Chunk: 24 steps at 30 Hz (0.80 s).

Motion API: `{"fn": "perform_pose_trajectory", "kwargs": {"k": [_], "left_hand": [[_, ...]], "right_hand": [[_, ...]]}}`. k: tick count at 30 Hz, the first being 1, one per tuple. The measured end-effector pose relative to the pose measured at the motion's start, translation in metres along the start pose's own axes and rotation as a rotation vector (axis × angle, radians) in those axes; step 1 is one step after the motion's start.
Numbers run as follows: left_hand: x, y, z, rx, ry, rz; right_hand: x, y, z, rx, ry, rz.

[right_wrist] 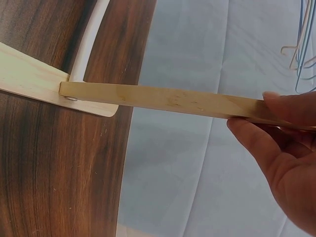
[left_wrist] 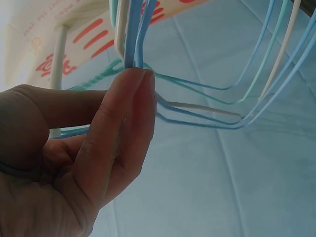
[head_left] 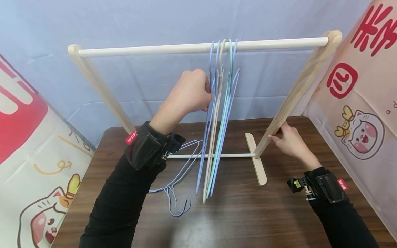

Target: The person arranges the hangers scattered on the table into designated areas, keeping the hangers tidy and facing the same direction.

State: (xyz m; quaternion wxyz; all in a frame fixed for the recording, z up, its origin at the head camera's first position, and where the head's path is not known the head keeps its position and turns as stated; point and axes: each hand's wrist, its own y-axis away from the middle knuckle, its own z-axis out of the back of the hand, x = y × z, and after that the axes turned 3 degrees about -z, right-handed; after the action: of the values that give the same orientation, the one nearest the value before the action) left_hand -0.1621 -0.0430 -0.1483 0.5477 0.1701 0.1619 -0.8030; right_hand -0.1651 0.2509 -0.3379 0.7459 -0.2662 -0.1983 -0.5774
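Note:
Several wire hangers hang close together from the white top rail (head_left: 139, 50) of a wooden rack, among them a beige hanger (head_left: 212, 151) and a teal hanger (head_left: 230, 65). My left hand (head_left: 190, 91) is at the left side of this bunch. Its thumb and fingertips pinch a blue hanger (left_wrist: 132, 39) below the hook; how many wires lie in the pinch I cannot tell. Low on the rack's right post (head_left: 297, 91), my right hand (head_left: 289, 141) holds the wood between thumb and fingers, as the right wrist view shows on the post (right_wrist: 173, 99).
Loose blue hangers (head_left: 173, 182) lie on the brown table (head_left: 248, 220), hooks toward me, beside the lower bar (head_left: 238, 155). The right foot (head_left: 260, 170) of the rack stands on the table. My left forearm covers the left foot. Printed cloths flank both sides.

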Motion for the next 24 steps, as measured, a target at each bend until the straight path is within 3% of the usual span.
{"fn": "perform_pose_trajectory", "kwargs": {"k": [5,13,18,24], "left_hand": [[0.004,0.004,0.004,0.018,0.02,0.02],[0.023,0.011,0.005,0.018,-0.04,0.087],[0.047,0.012,-0.006,0.03,-0.09,0.097],[0.086,0.017,-0.031,0.062,-0.106,0.147]], "right_hand": [[-0.001,0.0,0.0,0.008,-0.007,0.004],[-0.001,0.0,0.0,0.007,-0.001,-0.002],[-0.001,0.0,0.0,0.008,-0.002,-0.007],[-0.001,0.0,0.0,0.003,0.007,-0.001]]}}
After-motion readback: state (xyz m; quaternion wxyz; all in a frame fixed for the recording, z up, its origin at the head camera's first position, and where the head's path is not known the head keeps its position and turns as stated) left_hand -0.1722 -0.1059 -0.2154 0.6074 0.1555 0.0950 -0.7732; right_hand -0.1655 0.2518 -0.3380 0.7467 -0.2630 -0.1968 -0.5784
